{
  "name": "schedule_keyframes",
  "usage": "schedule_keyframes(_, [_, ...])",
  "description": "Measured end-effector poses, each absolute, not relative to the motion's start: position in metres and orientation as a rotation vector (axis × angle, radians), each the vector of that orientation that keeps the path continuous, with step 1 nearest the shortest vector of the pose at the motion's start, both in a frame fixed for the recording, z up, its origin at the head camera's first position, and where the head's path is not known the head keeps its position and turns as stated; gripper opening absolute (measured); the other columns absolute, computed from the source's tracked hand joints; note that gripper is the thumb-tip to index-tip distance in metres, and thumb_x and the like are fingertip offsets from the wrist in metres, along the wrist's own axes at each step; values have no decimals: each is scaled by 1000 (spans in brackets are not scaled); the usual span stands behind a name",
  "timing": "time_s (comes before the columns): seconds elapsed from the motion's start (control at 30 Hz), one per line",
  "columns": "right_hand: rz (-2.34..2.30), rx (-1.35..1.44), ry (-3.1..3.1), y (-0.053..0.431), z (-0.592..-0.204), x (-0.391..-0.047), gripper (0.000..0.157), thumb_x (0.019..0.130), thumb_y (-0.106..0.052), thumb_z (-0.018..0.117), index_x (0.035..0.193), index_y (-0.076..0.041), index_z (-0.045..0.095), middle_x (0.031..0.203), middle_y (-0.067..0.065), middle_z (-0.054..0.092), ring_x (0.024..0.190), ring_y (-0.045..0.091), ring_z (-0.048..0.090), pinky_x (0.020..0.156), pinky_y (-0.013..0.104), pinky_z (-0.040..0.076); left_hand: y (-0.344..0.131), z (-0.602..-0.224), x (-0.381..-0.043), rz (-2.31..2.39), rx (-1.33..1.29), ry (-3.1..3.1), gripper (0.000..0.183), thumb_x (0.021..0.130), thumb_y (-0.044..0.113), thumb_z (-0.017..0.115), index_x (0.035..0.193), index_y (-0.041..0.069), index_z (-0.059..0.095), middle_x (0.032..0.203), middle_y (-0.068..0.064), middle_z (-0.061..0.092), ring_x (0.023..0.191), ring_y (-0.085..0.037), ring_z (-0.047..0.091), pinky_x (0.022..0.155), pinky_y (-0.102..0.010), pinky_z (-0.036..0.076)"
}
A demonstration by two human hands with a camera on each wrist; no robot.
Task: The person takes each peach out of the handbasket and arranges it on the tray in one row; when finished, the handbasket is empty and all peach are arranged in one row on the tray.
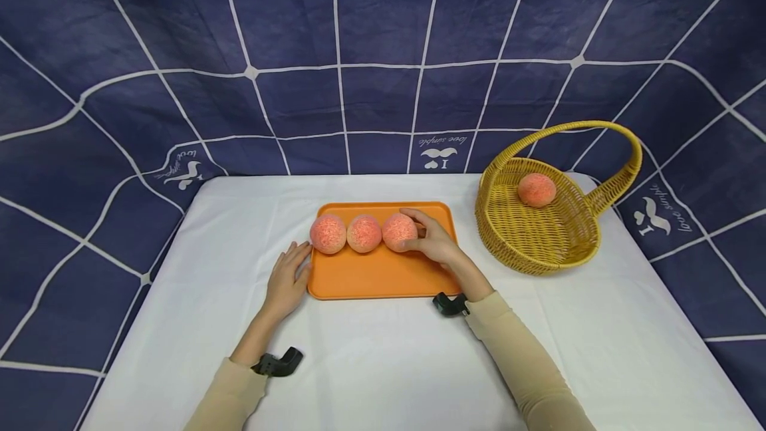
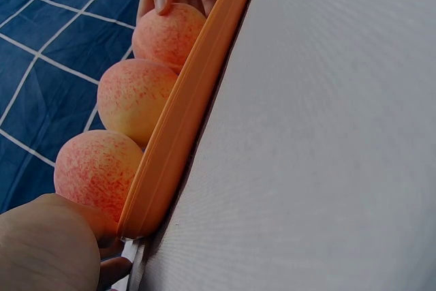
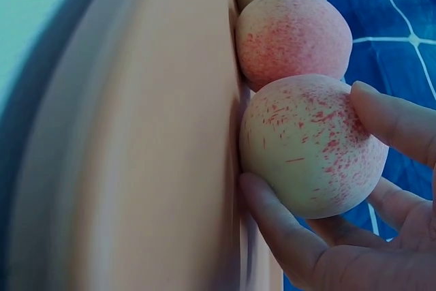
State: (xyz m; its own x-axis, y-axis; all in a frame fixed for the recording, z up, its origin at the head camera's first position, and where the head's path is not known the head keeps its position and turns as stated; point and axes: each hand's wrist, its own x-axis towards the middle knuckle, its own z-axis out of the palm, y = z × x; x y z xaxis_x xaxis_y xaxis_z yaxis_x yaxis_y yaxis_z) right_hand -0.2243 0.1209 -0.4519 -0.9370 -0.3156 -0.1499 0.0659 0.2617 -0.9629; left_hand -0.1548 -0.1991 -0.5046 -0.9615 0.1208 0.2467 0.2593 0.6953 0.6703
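Observation:
Three pink-speckled peaches stand side by side along the back half of an orange tray [image 1: 371, 279]. My right hand [image 1: 438, 245] holds the right peach [image 1: 397, 231] from its right side; in the right wrist view its fingers and thumb curve round that peach [image 3: 306, 148]. The middle peach [image 1: 364, 233] touches its neighbours or nearly so. My left hand [image 1: 286, 286] rests at the tray's left edge, fingertips close by the left peach [image 1: 328, 234]. Whether those fingertips touch the peach or just the tray rim is hard to tell.
A yellow woven basket [image 1: 492, 238] with a tall arched handle stands right of the tray, another peach [image 1: 536, 189] lying inside it. White cloth [image 1: 371, 364] covers the table. A dark blue checked curtain [image 1: 383, 98] hangs behind and at both sides.

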Motion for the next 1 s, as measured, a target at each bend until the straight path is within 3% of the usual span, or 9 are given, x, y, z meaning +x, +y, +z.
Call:
schedule_keyframes(0.2, [-1728,-211,2204,122,-451,-224,80,81,3,73,151,-11,37,151,16,40,132,36,48,96,36,53,-198,-504,-156,-1140,-296,-2736,44,99,11,48,139,-6,48,146,-26,45,144,-43,29,122,-54,13])
schedule_keyframes(0.4, [-1701,-213,2214,129,-444,-223,82,81,-2,75,152,-10,34,153,18,37,136,38,45,106,45,48,-198,-502,-159,-1141,-266,-2800,44,100,9,49,141,-4,47,150,-23,42,146,-41,26,122,-55,11])
schedule_keyframes(0.7, [-1641,-310,2345,156,-400,-204,74,86,-8,71,151,-11,35,155,19,33,135,44,43,107,55,43,-199,-502,-158,-1138,-273,-2802,44,100,10,49,141,-4,47,150,-23,42,146,-41,27,122,-56,11])
schedule_keyframes(0.8, [-1661,-377,2391,172,-377,-193,71,86,-5,71,150,-9,38,152,20,38,132,43,47,105,48,48,-200,-503,-157,-1146,-268,-2808,44,100,11,49,142,-3,47,151,-21,42,147,-39,26,123,-54,11])
schedule_keyframes(0.9, [-1684,-405,2469,194,-354,-184,68,87,-2,70,148,-7,40,148,20,44,129,40,51,97,31,54,-201,-504,-158,-1141,-270,-2811,45,99,10,50,142,-3,47,151,-21,42,147,-39,26,123,-54,10])
schedule_keyframes(1.0, [-1689,-376,2580,221,-336,-179,63,88,-3,70,145,-4,44,144,19,49,124,29,57,88,16,54,-202,-505,-158,-1135,-272,-2811,45,99,10,49,142,-3,47,150,-22,42,146,-40,26,123,-55,11])
